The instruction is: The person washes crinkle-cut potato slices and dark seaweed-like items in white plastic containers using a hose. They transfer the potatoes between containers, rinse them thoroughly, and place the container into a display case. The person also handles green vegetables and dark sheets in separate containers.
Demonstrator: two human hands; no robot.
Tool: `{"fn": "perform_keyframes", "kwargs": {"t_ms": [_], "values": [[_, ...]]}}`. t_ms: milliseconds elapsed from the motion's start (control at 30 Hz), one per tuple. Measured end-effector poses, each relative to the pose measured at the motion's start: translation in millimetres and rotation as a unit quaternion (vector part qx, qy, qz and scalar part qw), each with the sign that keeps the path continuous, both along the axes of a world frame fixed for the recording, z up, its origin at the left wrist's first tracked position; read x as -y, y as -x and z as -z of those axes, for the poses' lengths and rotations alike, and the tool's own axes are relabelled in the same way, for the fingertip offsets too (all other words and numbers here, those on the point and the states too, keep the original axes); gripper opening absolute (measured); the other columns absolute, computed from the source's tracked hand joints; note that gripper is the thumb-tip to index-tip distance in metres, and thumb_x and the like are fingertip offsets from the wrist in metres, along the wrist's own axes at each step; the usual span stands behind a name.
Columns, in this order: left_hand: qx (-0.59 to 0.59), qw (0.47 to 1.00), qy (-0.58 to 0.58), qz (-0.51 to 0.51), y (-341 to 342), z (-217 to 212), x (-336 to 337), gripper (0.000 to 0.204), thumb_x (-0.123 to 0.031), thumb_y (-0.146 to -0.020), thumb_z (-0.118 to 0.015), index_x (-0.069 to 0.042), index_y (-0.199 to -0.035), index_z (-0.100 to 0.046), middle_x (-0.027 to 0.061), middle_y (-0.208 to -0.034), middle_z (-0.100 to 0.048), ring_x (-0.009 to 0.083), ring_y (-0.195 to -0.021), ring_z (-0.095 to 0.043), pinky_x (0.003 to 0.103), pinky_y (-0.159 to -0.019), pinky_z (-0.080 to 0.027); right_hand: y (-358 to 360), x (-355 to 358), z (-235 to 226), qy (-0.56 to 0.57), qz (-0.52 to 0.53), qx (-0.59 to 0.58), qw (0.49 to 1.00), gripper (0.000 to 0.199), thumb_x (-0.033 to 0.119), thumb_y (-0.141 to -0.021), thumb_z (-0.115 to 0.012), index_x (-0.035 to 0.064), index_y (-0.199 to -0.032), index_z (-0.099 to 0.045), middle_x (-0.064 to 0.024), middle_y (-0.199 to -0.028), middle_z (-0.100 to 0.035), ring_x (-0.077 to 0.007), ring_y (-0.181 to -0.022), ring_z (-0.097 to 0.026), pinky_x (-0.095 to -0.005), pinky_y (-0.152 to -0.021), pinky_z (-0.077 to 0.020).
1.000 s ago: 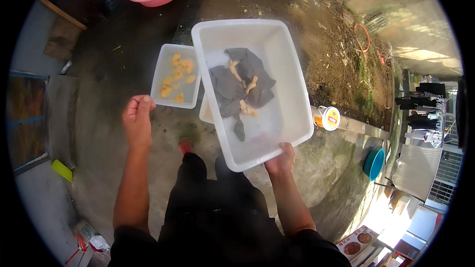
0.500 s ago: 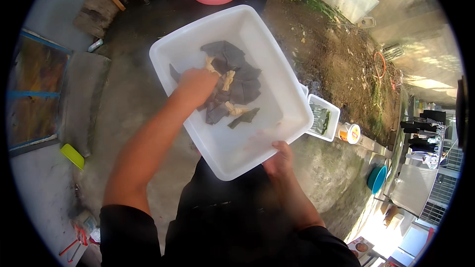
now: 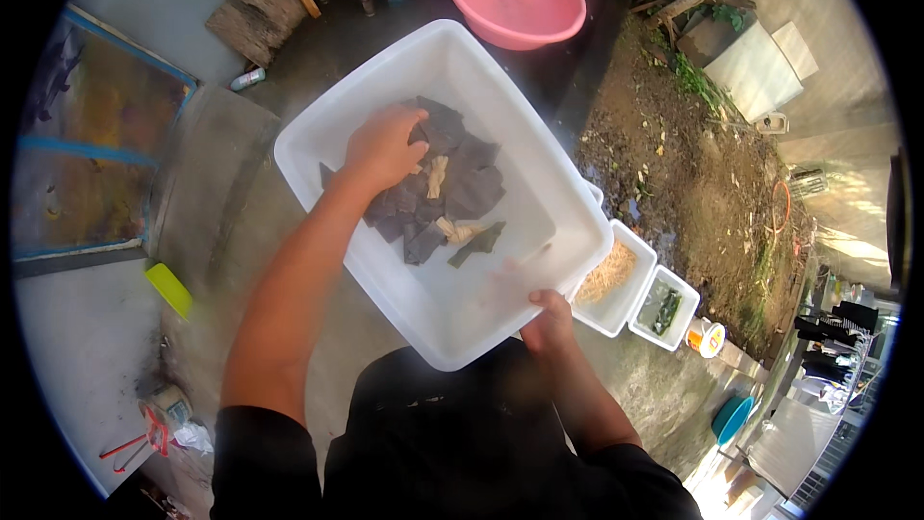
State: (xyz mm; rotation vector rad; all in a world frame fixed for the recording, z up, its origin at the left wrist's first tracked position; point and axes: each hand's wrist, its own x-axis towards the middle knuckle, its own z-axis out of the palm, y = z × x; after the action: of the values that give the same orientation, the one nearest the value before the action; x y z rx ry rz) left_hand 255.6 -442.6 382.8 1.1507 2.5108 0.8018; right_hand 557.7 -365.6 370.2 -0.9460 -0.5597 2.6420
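A large white plastic tub (image 3: 520, 327) is tilted across the space over my lap. My right hand (image 3: 550, 320) grips its near right rim, thumb over the edge and fingers out of sight underneath. Inside lies a loose heap of dark grey, flat, limp pieces (image 3: 472, 195); their kind I cannot make out. Among them are crumpled beige strips (image 3: 437, 176), and a greenish-grey piece (image 3: 477, 244) rests nearest me. My left hand (image 3: 382, 146) reaches over the tub's left wall onto the heap, thumb and fingers apart, fingertips against the dark pieces.
Beyond the tub stands a round pink basin (image 3: 520, 0) holding water. To the right sit a white bin of tan shreds (image 3: 606, 274), a smaller bin of green stuff (image 3: 664, 308) and a white bucket (image 3: 705, 337). A bare soil bed (image 3: 664, 144) borders the concrete.
My left hand has opened out and shifted slightly up on the heap. The view has turned, so the basin appears farther right and the bin of tan shreds shows. My right hand keeps its grip.
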Motion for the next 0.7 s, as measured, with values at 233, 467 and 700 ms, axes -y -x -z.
{"fn": "perform_keyframes", "kwargs": {"t_ms": [233, 467, 700], "values": [[0.023, 0.997, 0.074, 0.004, 78.1, 36.1, -66.2, 0.028, -0.010, -0.071, -0.061, -0.013, -0.099, -0.059, 0.0092, -0.095, -0.057, 0.0300, -0.091, -0.054, 0.040, -0.078, -0.046, 105.4, -30.6, 0.6, -0.048, -0.045, 0.018, 0.998, 0.071, 0.012, -0.064, -0.056, 0.0017, -0.130, -0.030, -0.0170, -0.116, -0.048, -0.0361, -0.113, -0.047, -0.0539, -0.090, -0.0434], [0.002, 0.954, -0.196, 0.229, 93.3, 6.2, -107.1, 0.025, -0.006, -0.073, -0.059, -0.010, -0.098, -0.059, 0.0083, -0.076, -0.055, 0.0295, -0.078, -0.055, 0.041, -0.066, -0.046, 202.5, -57.0, -0.6, -0.033, -0.010, 0.033, 0.999, 0.070, 0.013, -0.065, -0.056, 0.0009, -0.129, -0.032, -0.0189, -0.117, -0.048, -0.0376, -0.112, -0.047, -0.0548, -0.088, -0.0445], [0.099, 0.949, -0.186, 0.233, 217.2, -14.8, -131.0, 0.024, -0.007, -0.076, -0.060, -0.011, -0.100, -0.058, 0.0082, -0.081, -0.059, 0.0286, -0.078, -0.056, 0.041, -0.066, -0.046, 307.6, -70.1, -16.5, -0.048, 0.085, 0.044, 0.994, 0.079, 0.007, -0.063, -0.053, 0.0089, -0.136, -0.022, -0.0174, -0.122, -0.043, -0.0379, -0.112, -0.045, -0.0567, -0.087, -0.0435]]}}
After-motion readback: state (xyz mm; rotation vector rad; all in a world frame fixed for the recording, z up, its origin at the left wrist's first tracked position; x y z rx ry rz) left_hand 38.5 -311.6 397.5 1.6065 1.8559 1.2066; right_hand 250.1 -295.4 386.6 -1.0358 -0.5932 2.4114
